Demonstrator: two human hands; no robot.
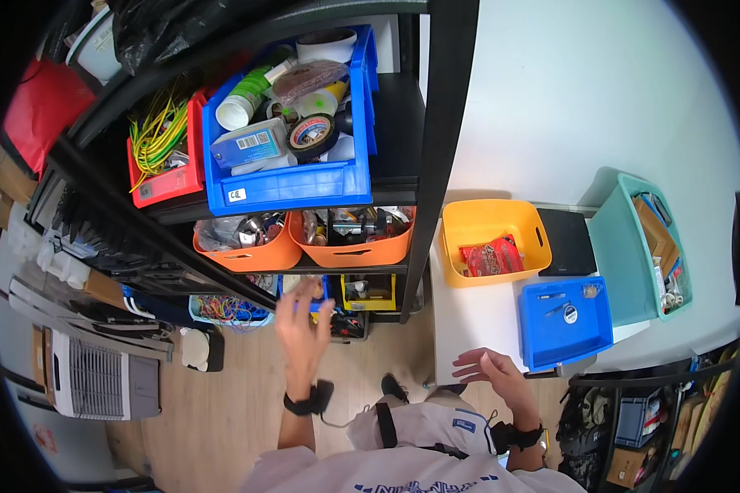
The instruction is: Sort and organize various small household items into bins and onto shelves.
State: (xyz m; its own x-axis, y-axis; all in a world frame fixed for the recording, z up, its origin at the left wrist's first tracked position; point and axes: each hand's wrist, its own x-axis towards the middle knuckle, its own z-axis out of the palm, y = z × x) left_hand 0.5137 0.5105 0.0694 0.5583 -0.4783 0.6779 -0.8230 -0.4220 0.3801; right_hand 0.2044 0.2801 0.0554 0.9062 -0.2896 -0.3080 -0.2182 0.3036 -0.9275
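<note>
My left hand is raised in front of the shelf, its fingers apart and nothing in them. Behind its fingertips, partly hidden, is a small blue bin, beside a yellow bin. Two orange baskets of mixed parts stand on the shelf above. My right hand hangs at the front edge of the white table, fingers loosely spread and holding nothing. Closest to it on the table is a shallow blue tray with a few small items. An orange-yellow basket holding a red packet stands farther back.
A large blue bin with tape, bottles and boxes sits on the upper shelf, next to a red bin of yellow-green wire. A black shelf post rises between shelf and table. A teal basket stands at the right.
</note>
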